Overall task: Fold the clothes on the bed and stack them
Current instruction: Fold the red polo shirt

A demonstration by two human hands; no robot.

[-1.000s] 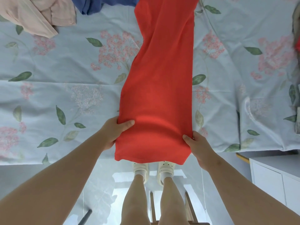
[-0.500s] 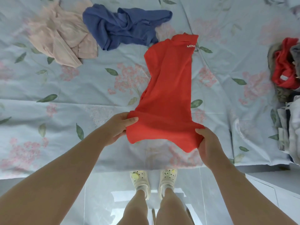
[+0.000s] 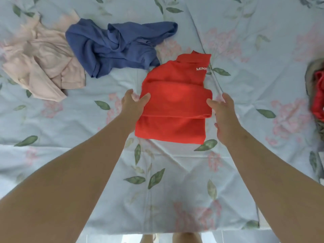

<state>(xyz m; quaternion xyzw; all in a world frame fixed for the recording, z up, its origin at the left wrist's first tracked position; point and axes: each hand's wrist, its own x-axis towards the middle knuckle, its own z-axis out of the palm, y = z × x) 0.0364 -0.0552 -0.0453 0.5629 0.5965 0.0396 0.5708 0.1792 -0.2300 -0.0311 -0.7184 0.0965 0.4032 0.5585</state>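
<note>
A red garment (image 3: 175, 106) with white lettering lies in the middle of the floral bedsheet (image 3: 175, 172), its lower part folded up over itself into a short rectangle. My left hand (image 3: 133, 104) is at the fold's left edge, thumb on top of the red fabric and fingers beside it, gripping that edge. At the fold's right edge is my right hand (image 3: 224, 113), its fingers spread; only the thumb tip touches the fabric.
A crumpled blue garment (image 3: 119, 46) lies just behind the red one, and a crumpled pale pink garment (image 3: 40, 58) is at the far left. A pile of clothes with red fabric (image 3: 318, 95) sits at the right edge. The bed's near edge runs along the bottom.
The red garment's hem, held over the bed's edge a second ago, has been carried forward and folded onto the rest of it. My right hand's fingers have spread apart.
</note>
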